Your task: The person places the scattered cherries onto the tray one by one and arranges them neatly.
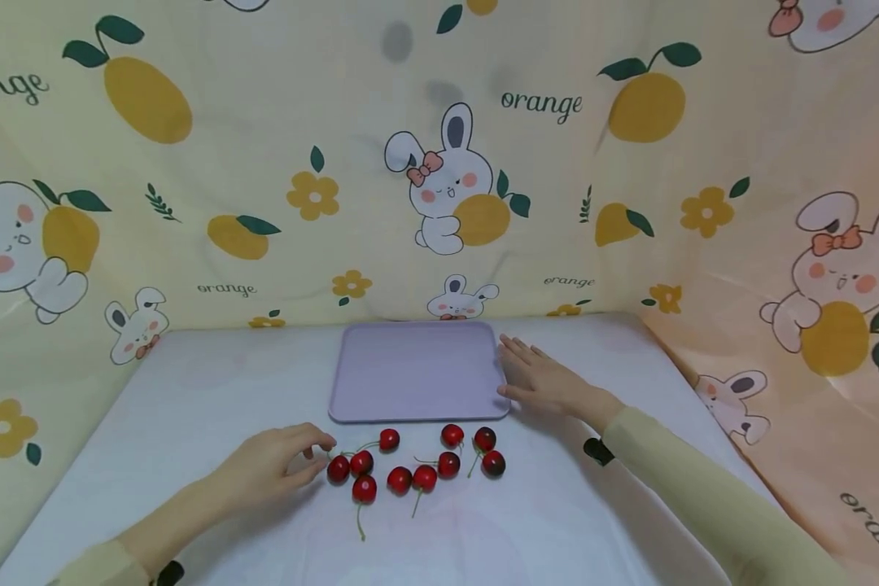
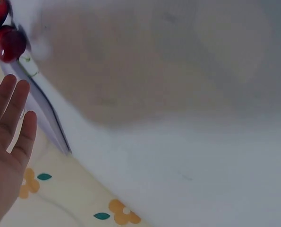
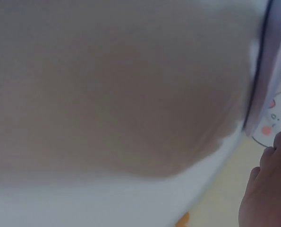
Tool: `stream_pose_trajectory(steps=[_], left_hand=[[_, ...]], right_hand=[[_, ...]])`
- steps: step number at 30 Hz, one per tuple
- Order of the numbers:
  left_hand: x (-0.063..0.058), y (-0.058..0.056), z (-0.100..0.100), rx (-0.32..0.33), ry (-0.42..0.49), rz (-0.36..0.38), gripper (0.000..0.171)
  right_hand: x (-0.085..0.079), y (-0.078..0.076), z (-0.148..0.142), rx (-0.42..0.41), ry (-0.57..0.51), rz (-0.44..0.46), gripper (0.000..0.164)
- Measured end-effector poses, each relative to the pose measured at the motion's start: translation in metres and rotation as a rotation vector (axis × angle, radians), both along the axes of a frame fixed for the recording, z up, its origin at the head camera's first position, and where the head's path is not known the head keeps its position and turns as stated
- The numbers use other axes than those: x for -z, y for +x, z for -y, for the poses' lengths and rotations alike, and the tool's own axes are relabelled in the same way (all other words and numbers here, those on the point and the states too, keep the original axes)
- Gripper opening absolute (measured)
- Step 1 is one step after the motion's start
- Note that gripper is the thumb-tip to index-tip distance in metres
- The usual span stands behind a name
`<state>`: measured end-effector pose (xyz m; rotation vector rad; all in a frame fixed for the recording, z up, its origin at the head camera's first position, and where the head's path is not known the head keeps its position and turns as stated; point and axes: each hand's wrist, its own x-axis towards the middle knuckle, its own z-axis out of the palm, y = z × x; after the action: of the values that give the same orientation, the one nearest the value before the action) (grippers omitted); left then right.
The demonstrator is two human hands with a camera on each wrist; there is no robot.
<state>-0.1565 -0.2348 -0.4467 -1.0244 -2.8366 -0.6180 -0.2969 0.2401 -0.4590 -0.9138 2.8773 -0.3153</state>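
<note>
Several red cherries point(image 1: 364, 489) with green stems lie loose on the white table in front of a pale purple tray point(image 1: 421, 370). Beside the leftmost cherry point(image 1: 338, 468) is my left hand point(image 1: 271, 461), its thumb and fingers apart and loosely bent; whether a fingertip touches that cherry or its stem, I cannot tell. In the left wrist view, the fingers of the left hand point(image 2: 8, 127) look extended below two cherries. My right hand point(image 1: 549, 382) lies flat with straight fingers at the tray's right edge, fingertips at or just short of the rim.
The white table point(image 1: 220, 382) ends at a hanging cloth point(image 1: 264, 122) printed with rabbits and oranges, which rises behind and along the sides. Right of the leftmost group, more cherries point(image 1: 493, 464) lie near the tray's front edge.
</note>
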Motion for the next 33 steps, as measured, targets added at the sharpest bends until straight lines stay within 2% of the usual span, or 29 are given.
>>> stream_pose_trajectory(steps=[3, 8, 15, 28, 33], left_hand=[[0.002, 0.0, -0.004, 0.006, -0.022, 0.031, 0.026], [0.002, 0.0, -0.009, 0.014, -0.026, 0.041, 0.025], [0.002, -0.001, -0.012, 0.025, -0.018, 0.076, 0.023], [0.013, -0.001, -0.017, 0.042, 0.017, 0.101, 0.025], [0.014, -0.002, -0.017, 0.048, 0.046, 0.142, 0.025]], right_hand=[[0.002, 0.001, 0.002, 0.006, -0.004, 0.054, 0.092], [0.004, 0.001, 0.005, 0.021, 0.034, 0.099, 0.096], [0.01, 0.002, 0.009, 0.018, 0.072, 0.103, 0.098], [0.011, 0.006, 0.008, 0.001, 0.115, 0.083, 0.099], [0.012, 0.005, 0.009, 0.0, 0.129, 0.083, 0.1]])
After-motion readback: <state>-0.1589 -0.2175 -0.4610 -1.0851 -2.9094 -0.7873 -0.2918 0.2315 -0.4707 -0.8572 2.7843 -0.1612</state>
